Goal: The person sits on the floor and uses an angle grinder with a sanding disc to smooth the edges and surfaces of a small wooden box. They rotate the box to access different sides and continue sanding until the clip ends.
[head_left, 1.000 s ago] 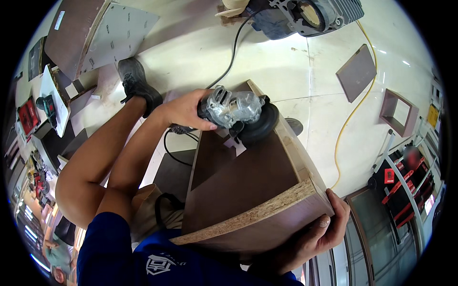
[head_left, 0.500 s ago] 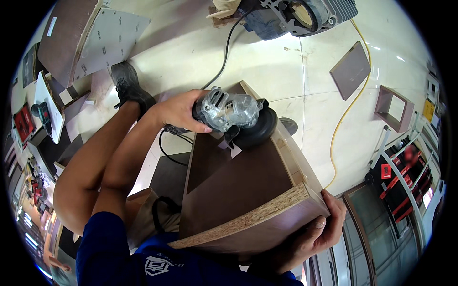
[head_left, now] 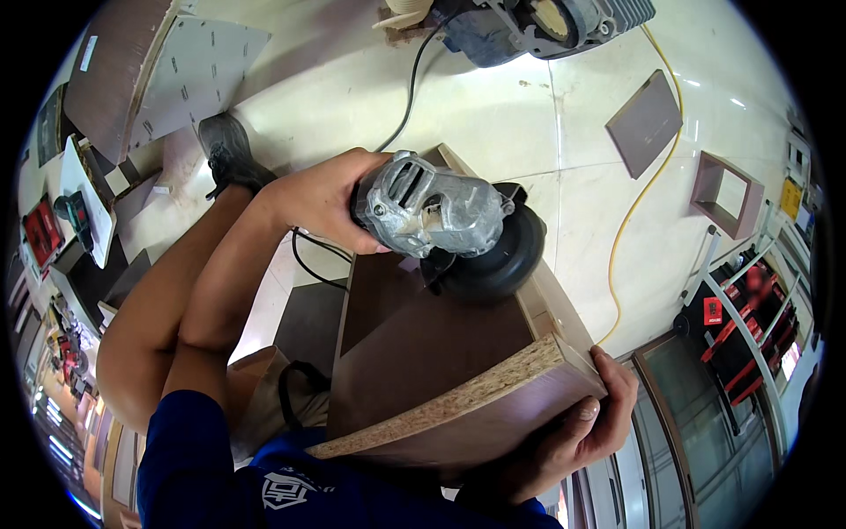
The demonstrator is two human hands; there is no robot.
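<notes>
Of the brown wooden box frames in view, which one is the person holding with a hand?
The large frame in the lap: the right hand grips its raw chipboard corner while the left hand holds an angle grinder on it. The small frame lies untouched on the floor.

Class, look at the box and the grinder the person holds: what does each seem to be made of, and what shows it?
Box: likely particleboard with smooth brown laminate; the cut edge shows pale pressed chips. Grinder: grey housing, probably cast metal with a dull sheen; its black guard looks like plastic or painted metal, hard to tell.
</notes>
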